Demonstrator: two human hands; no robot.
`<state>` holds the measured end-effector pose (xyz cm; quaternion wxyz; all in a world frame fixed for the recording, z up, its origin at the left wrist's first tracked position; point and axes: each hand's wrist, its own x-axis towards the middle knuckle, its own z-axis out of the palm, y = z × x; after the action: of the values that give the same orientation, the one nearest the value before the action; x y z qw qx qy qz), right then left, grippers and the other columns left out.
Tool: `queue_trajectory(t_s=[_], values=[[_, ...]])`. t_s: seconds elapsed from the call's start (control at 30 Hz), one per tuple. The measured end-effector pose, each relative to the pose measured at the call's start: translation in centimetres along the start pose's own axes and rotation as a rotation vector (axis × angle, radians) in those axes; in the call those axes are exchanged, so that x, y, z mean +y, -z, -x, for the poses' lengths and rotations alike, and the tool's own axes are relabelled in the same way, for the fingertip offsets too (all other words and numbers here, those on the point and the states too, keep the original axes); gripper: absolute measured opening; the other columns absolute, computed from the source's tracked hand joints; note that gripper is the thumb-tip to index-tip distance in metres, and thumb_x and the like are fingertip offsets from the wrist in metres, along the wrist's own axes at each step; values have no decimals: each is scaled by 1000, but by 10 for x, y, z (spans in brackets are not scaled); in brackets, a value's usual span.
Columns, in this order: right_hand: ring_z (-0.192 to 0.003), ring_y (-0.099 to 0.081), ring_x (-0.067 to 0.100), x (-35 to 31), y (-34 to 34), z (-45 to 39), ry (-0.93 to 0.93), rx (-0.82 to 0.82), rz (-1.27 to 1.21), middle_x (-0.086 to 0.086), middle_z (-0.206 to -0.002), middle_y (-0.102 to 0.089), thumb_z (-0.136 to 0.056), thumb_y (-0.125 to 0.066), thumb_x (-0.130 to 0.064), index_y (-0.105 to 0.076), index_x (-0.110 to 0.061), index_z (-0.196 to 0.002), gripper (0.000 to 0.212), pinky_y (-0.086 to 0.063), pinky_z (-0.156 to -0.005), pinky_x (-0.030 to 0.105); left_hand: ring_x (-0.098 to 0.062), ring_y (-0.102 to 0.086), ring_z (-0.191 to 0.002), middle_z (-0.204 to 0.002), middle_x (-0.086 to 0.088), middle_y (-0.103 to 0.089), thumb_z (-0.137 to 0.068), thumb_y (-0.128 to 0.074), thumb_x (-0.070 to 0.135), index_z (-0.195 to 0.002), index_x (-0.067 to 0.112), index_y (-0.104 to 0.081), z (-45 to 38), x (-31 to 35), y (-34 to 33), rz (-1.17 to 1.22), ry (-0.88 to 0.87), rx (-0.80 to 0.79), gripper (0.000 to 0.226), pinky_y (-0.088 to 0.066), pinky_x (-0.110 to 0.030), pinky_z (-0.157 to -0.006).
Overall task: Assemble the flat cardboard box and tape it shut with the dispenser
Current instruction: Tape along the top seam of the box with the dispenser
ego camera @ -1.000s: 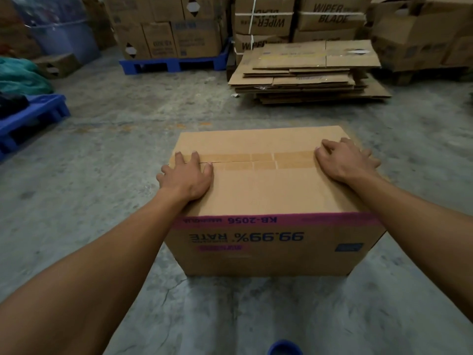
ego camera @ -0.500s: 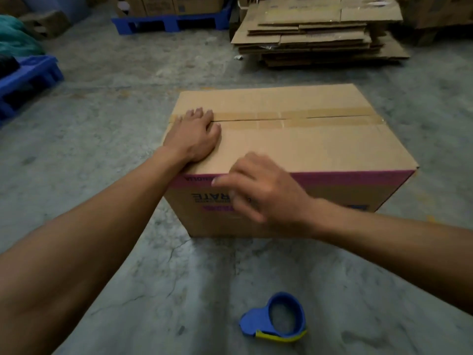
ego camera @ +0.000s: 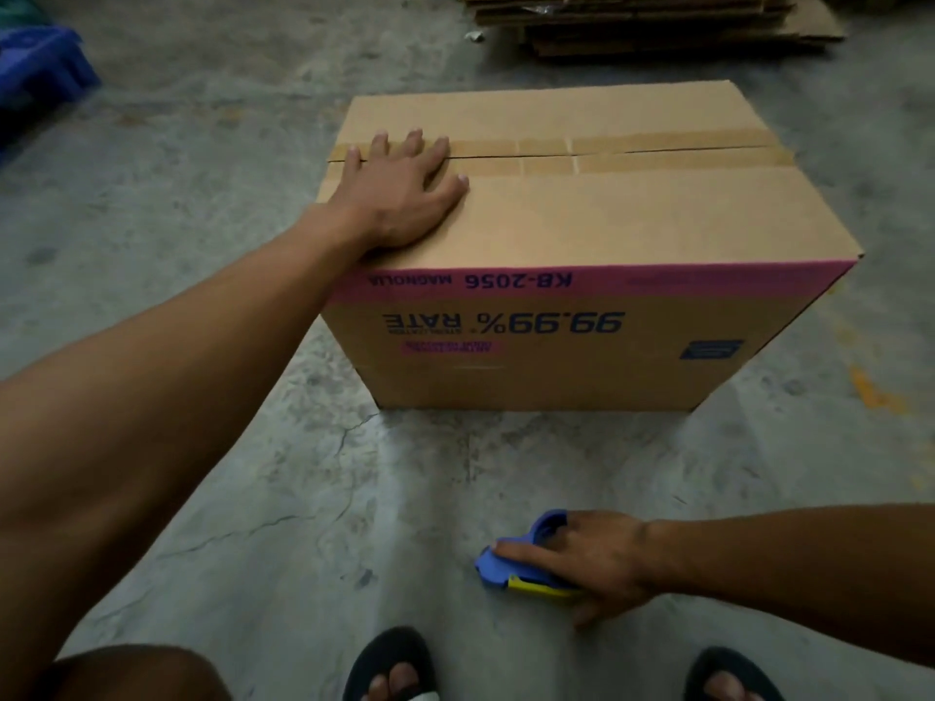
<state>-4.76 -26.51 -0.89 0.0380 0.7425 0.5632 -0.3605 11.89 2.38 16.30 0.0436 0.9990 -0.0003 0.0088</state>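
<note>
The brown cardboard box stands on the concrete floor with its top flaps folded down and a seam running across the top. It has a pink band and upside-down blue print on the near side. My left hand lies flat, fingers spread, on the box's top left, over the seam. The blue and yellow tape dispenser lies on the floor in front of the box. My right hand covers it, fingers curled around its body.
A stack of flattened cardboard lies behind the box at the top. A blue pallet sits at the far left. My sandalled feet are at the bottom edge, close to the dispenser.
My right hand left the box top, came down past its front and closed over the dispenser on the floor. The left hand stayed on the box. The view tilted downward.
</note>
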Motion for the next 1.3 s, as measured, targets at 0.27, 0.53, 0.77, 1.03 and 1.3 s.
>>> queue_trajectory(t_s=[0.27, 0.53, 0.77, 1.03, 1.3], values=[[-106, -55, 43, -11, 20, -18, -64, -159, -99, 29, -127, -52, -95, -51, -24, 25, -33, -149, 94, -40, -92, 42, -37, -6, -148, -163, -5, -10, -93, -21, 64, -154, 29, -17, 0, -1, 0, 4, 5, 14, 70, -2, -57, -117], [-128, -46, 34, -29, 89, -35, -158, -70, -211, 15, -149, -39, -94, -57, -30, -18, -30, -155, 71, -39, -98, 33, -36, -8, -148, -163, -4, -12, -94, -24, 62, -154, 30, -19, 2, 0, 2, 37, 7, 9, 68, -3, -57, -117], [-64, -65, 4, -35, 228, -1, 10, 138, -507, -14, -82, -72, -87, -70, -32, -58, -34, -133, 48, -58, -67, 23, -29, -3, -150, -163, 2, -10, -98, -36, 51, -152, 35, -23, 3, -7, 14, 210, 12, -89, 58, -1, -52, -119], [-44, -58, 8, 4, 335, 86, 161, 714, -859, -5, -73, -66, -94, -59, -26, -66, -31, -125, 32, -50, -38, 22, -30, -51, -119, -130, -21, -54, -88, -50, 40, -133, 5, -50, 1, -4, 30, 631, 341, 156, 57, -38, -50, -105], [-31, -40, 12, 71, 309, 99, 133, 919, -1315, 12, -53, -46, -93, -54, -39, -68, -36, -119, 30, -41, -37, 21, -17, -60, -111, -117, 2, -70, -96, -49, 44, -115, 19, -70, 2, 18, 51, 707, 118, 149, 37, -44, -30, -94]])
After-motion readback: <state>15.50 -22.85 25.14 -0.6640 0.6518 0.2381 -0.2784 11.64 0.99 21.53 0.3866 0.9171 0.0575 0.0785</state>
